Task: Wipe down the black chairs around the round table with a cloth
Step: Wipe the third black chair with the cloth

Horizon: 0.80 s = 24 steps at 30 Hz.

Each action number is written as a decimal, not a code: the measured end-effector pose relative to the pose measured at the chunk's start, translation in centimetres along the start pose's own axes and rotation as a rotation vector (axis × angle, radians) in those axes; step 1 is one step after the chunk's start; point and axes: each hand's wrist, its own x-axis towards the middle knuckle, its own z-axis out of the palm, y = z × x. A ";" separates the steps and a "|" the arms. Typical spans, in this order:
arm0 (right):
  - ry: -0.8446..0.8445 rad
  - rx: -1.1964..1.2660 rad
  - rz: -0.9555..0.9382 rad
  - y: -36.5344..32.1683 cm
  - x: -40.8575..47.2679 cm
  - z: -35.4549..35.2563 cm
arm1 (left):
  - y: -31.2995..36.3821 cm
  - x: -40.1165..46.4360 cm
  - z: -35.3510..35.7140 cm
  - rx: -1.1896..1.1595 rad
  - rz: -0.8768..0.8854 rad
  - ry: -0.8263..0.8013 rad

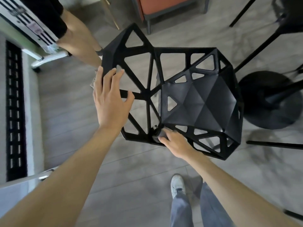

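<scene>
Grey plank floor under me, the black chair (pixel 188 95) just ahead beside the table's round base (pixel 268 99). My left hand (pixel 111 102) lies spread over its stiff, open backrest struts, the best place to steady it. My right hand (pixel 172 141) curls around a dark, soft cloth (pixel 158 135), pressing it on the frame's near edge.

chair (pixel 196 102) at centre, table base (pixel 268 102) right of it, white shoe (pixel 177 185) nearer the camera
</scene>
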 end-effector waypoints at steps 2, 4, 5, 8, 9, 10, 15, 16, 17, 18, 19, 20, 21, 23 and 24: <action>0.039 -0.139 -0.138 -0.5 -1.2 -0.7 | 0.1 0.0 0.0 0.014 -0.005 -0.002; 0.057 -0.242 -0.209 -1.0 -2.0 -0.7 | 0.1 0.0 0.0 0.021 -0.009 -0.003; 0.086 -0.248 -0.248 -1.3 -2.5 -0.6 | 0.1 0.1 0.0 0.021 -0.006 -0.005; 0.173 -0.222 -0.305 -1.2 -4.3 0.4 | 0.1 0.0 0.0 0.031 0.002 -0.008; 0.195 -0.219 -0.291 -0.7 -4.7 0.7 | 0.1 0.0 0.1 0.040 0.006 -0.011; 0.220 -0.208 -0.265 0.1 -5.1 0.7 | 0.2 -0.1 0.1 0.050 0.008 -0.015; 0.365 -0.106 0.053 5.8 -8.2 0.3 | 0.0 -0.2 0.3 0.062 0.011 -0.013; 0.393 -0.078 0.107 6.1 -8.5 0.5 | -0.1 0.0 0.3 0.060 0.010 -0.012; 0.413 -0.066 0.142 5.9 -8.5 0.8 | -0.2 0.1 0.3 0.058 0.011 -0.012; 0.434 -0.065 0.157 5.1 -8.1 1.2 | -0.3 0.2 0.3 0.060 0.013 -0.013; 0.450 -0.061 0.150 3.9 -7.4 1.6 | -0.2 0.2 0.4 0.065 0.013 -0.015; 0.455 -0.058 0.122 2.2 -6.6 2.1 | -0.2 0.2 0.4 0.071 0.010 -0.020; 0.453 -0.052 0.079 0.4 -5.6 2.8 | -0.2 0.1 0.3 0.078 0.009 -0.025; 0.466 -0.019 0.021 -2.8 -4.1 4.0 | -0.1 0.2 0.3 0.085 0.007 -0.029; 0.488 0.001 0.007 -3.7 -3.7 4.4 | -0.1 0.2 0.2 0.084 0.003 -0.030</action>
